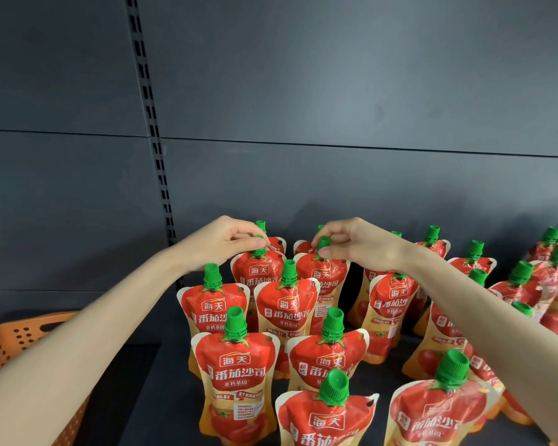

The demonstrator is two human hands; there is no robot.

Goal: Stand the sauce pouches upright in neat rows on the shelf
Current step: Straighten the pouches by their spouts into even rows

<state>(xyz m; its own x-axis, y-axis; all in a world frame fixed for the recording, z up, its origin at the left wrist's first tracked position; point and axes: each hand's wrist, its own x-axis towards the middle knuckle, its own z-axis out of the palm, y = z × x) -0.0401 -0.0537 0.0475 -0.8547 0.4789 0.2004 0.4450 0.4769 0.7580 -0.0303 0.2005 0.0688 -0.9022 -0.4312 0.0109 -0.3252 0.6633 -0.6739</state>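
Several red tomato sauce pouches with green screw caps stand upright in rows on the dark shelf [171,381]. My left hand [226,241] pinches the green cap of a pouch [258,270] in a back row. My right hand [355,241] pinches the cap of the pouch beside it [326,275]. Both pouches stand upright, with further pouches behind them against the back wall. Nearer rows hold a front-left pouch [236,375] and a front-right pouch [438,410].
An orange perforated basket [10,342] sits at the lower left, partly behind my left forearm. A slotted upright rail [152,123] runs down the grey back panel. More pouches [548,278] crowd the shelf at the far right. Bare shelf lies left of the rows.
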